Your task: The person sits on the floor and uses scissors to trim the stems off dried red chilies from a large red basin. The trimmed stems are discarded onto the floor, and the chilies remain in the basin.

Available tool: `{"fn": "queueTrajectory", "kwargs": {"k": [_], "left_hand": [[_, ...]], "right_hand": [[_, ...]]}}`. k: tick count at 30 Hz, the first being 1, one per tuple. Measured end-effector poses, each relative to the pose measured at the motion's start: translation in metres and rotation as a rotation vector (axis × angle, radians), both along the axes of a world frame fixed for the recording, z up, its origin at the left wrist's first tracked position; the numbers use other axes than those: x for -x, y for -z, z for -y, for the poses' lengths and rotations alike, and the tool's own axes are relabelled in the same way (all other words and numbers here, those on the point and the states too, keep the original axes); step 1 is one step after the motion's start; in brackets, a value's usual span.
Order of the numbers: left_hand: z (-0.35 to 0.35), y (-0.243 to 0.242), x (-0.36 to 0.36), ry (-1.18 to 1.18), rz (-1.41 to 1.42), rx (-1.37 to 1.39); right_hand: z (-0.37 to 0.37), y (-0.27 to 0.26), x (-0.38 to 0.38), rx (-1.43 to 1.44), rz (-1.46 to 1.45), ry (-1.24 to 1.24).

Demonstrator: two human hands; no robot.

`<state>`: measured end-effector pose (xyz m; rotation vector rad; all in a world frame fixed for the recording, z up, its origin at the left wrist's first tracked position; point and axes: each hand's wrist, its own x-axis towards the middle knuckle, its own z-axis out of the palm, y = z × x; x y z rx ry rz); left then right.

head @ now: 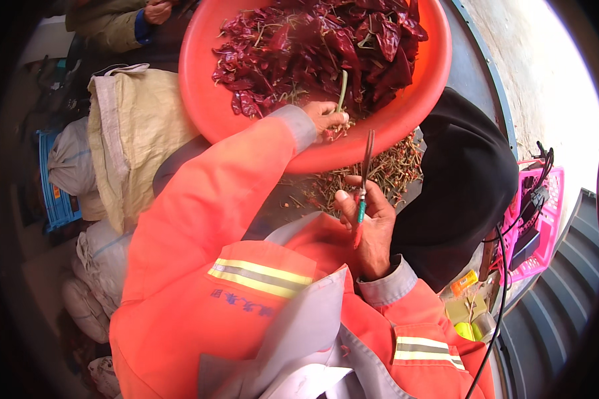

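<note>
A large red plastic basin (194, 99) is heaped with dried red chili peppers (324, 45), many with stems. My left hand (324, 119) reaches over the basin's near rim, its fingers closed on a bunch of pale stems (343, 92) with bits of red at their lower end. Below and to the right, outside the basin, my right hand (372, 214) holds a pair of small scissors (364, 184), with green and red wrapped handles. Their narrow blades point up toward the rim and look nearly closed. Cut stems (389, 169) lie in a pile under the basin's near edge.
A co-worker's hand (157, 11) and sleeve show at the top left. A cream woven sack (140, 129) stands left of the basin, near a blue plastic crate (55, 199) and pale bundles (102, 264). At right are a pink plastic basket (549, 224) and a black cable (501, 299).
</note>
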<state>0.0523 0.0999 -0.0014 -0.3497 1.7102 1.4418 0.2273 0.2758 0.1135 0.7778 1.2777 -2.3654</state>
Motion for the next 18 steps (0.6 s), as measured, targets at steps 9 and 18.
{"fn": "queueTrajectory", "kwargs": {"k": [9,18], "left_hand": [[0.022,-0.047,-0.002,-0.23,0.081,-0.33],[0.009,-0.089,-0.045,-0.242,-0.044,-0.443]], "right_hand": [[-0.007,-0.001,-0.029,-0.068,-0.178,-0.074],[-0.02,-0.006,-0.058,-0.177,-0.203,-0.162]]}}
